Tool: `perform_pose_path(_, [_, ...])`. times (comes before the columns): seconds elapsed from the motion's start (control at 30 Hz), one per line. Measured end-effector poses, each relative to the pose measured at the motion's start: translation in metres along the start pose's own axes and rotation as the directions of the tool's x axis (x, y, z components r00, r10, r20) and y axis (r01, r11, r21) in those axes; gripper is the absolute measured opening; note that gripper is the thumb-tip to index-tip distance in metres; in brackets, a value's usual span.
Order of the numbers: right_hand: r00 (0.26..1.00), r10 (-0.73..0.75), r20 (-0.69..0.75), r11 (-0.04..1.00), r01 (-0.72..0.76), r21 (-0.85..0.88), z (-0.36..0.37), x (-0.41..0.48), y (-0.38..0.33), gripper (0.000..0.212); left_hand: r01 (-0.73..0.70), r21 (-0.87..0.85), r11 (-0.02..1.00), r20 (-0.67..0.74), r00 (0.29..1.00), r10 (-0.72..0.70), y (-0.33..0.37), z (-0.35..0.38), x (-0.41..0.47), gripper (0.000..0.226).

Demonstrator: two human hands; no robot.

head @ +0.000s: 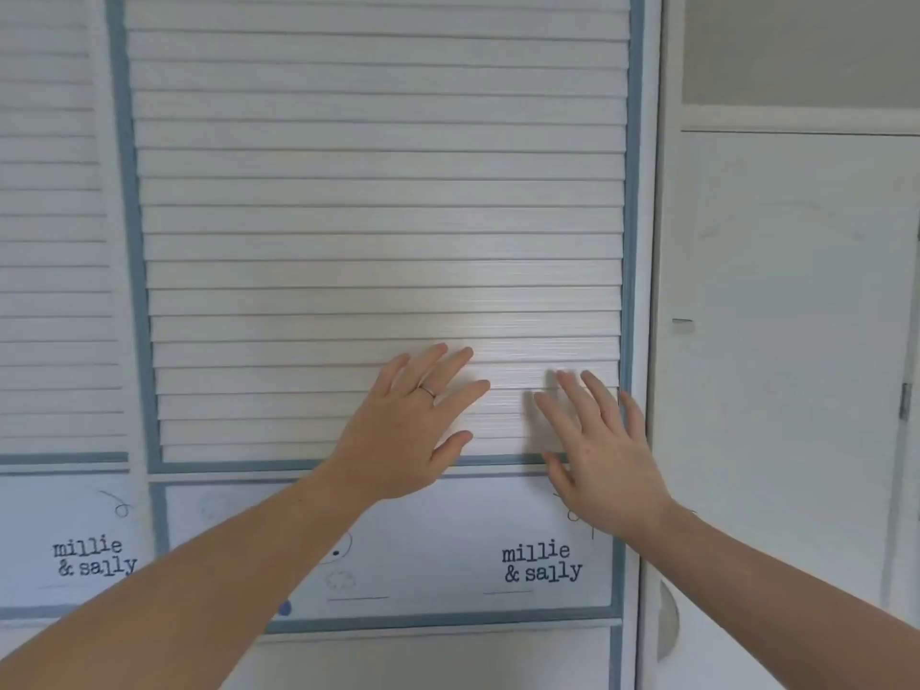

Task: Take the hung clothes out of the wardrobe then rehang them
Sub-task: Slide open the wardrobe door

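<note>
The left hand (405, 430) and right hand (597, 455) lie flat, fingers spread and holding nothing, low on the closed louvred wardrobe door (348, 191) straight ahead. The right hand is near the door's right side.

wardrobe door (378, 191) shut, white horizontal louvre slats framed in blue-grey trim, fills centre of view, flat white lower panel (448, 535) under the slats, "millie & sally" lettering (541, 562) at its right, matching second door (50, 241) at left edge
</note>
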State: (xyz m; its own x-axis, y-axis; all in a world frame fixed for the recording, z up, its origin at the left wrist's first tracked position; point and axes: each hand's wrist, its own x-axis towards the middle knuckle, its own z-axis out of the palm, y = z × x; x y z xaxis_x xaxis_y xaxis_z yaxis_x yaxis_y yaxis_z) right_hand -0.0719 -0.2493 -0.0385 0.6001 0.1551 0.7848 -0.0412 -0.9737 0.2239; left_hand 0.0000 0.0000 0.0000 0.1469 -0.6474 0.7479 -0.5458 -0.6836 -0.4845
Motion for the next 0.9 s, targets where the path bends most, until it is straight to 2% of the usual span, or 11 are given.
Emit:
perform_pose_path(0.2, [0.998,-0.053,-0.029,0.997,0.051,-0.051,0.025,0.021,0.015,0.059,-0.029,0.063,0.998,-0.066,0.997,0.034,-0.001,0.036,0.023,0.05])
perform_pose_path(0.4, [0.986,-0.079,-0.147,0.994,0.068,-0.08,0.049,0.031,0.023,0.066,-0.013,0.094,0.995,-0.124,0.992,0.025,-0.006,0.063,0.024,0.055])
perform_pose_path(0.9, [0.954,-0.096,-0.285,0.994,0.076,-0.082,0.074,0.043,0.006,0.065,-0.04,0.101,0.994,-0.208,0.976,0.06,-0.031,0.073,0.012,0.055])
